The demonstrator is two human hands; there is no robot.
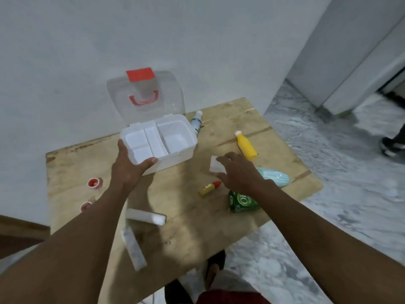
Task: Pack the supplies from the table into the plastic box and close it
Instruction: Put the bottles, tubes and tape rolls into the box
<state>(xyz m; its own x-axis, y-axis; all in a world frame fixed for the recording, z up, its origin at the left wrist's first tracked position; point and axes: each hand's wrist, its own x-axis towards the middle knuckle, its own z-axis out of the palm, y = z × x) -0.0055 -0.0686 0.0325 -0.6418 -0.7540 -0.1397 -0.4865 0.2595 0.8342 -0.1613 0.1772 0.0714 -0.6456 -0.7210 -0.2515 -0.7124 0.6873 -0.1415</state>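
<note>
Gripped the near left corner of the plastic box (175, 157), open and set at the back of the tabletop (186, 207), with the left hand (129, 163), thumb on the front rim. Rested the right hand (241, 174), fingers loose and not closed, on a small white pack (215, 166) near a yellow bottle (246, 145).
</note>
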